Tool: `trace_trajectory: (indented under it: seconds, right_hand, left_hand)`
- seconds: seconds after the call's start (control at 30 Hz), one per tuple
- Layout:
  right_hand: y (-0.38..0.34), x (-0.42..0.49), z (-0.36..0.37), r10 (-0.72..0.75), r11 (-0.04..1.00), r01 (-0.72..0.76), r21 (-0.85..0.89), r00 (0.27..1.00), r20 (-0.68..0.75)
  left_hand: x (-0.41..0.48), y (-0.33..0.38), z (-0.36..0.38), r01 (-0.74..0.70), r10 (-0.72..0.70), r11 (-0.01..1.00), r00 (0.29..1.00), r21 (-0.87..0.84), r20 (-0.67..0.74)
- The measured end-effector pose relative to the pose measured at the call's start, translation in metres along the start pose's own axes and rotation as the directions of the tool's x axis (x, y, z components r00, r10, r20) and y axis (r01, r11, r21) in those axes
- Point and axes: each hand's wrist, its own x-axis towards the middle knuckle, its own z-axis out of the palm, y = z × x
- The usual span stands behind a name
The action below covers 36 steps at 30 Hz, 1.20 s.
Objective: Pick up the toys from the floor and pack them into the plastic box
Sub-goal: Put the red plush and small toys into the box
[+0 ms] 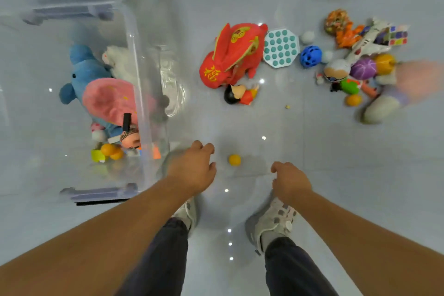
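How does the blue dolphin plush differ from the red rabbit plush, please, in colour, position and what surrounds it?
The blue dolphin plush is plain blue, while the red rabbit plush is red with yellow-gold patterns. The dolphin already lies inside the plastic box, partly under a pink plush; the rabbit is still on the floor, outside the box, with a small doll against it. Both are soft toys of roughly similar size, and neither hand touches them.

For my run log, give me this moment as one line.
left hand empty | right hand empty | orange ball on floor between them | plastic box part-filled
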Motion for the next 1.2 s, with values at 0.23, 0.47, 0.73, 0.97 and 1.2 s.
trace_trajectory:
  seconds: [0.23, 0.47, 0.73, 0.97, 1.2]
  right_hand:
    - [0.044, 0.067, 0.045, 0.009, 0.967, 0.035, 0.254, 0.985, -0.170]
    - [0.027, 0.156, -0.033, -0.087, 0.939, 0.278, 0.205, 0.764, -0.640]
    - [0.025, 0.195, -0.057, -0.194, 0.963, 0.266, 0.043, 0.794, -0.576]
    - [-0.011, 0.160, -0.102, -0.195, 0.863, 0.463, 0.199, 0.671, -0.715]
    - [-0.103, 0.133, -0.197, -0.788, 0.582, 0.735, -0.348, 0.402, -0.466]
  left_hand:
    - [0.085, 0.028, 0.067, 0.018, -0.006, 0.983, 0.998, 0.184, -0.064]
    - [0.136, 0.036, 0.098, -0.012, 0.010, 0.970, 1.000, 0.243, 0.012]
    - [0.136, 0.037, 0.073, -0.134, 0.237, 0.928, 0.932, 0.348, -0.273]
    - [0.177, 0.053, 0.015, -0.204, 0.348, 0.889, 0.883, 0.411, -0.314]
    - [0.193, 0.049, 0.014, -0.109, 0.217, 0.921, 0.940, 0.374, -0.262]
